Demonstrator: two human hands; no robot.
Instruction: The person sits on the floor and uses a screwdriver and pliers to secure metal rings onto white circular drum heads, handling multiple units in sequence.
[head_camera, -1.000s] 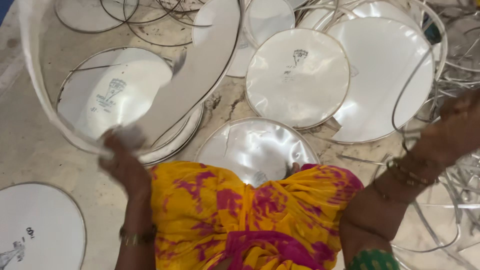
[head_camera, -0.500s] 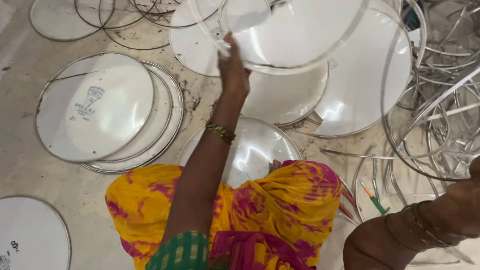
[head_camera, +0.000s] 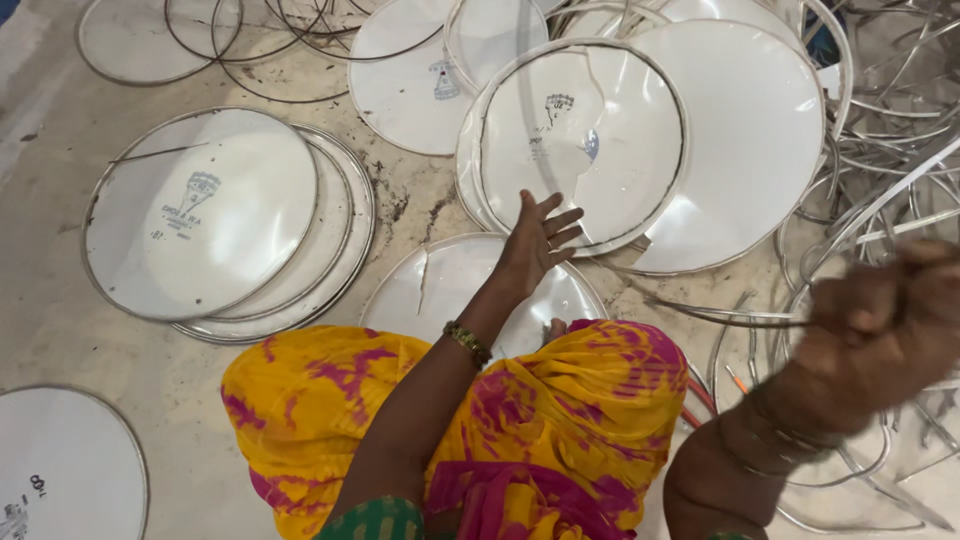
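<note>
My left hand reaches forward with its fingers spread and holds nothing. Its fingertips sit at the near edge of a round white disc with a metal rim, which lies flat on other discs. My right hand is blurred at the right and closed around a thin metal hoop that sticks out to its left. Another rimmed disc lies under my left forearm, just beyond my knees, which are covered in yellow and pink cloth.
A stack of rimmed white discs lies on the stone floor at the left, and one more disc sits at the bottom left. A large white disc and a tangle of loose metal hoops fill the right side.
My left hand was holding a rimmed disc up in the air. That disc now lies flat on the pile and the hand is open. My right hand moved up with the hoop.
</note>
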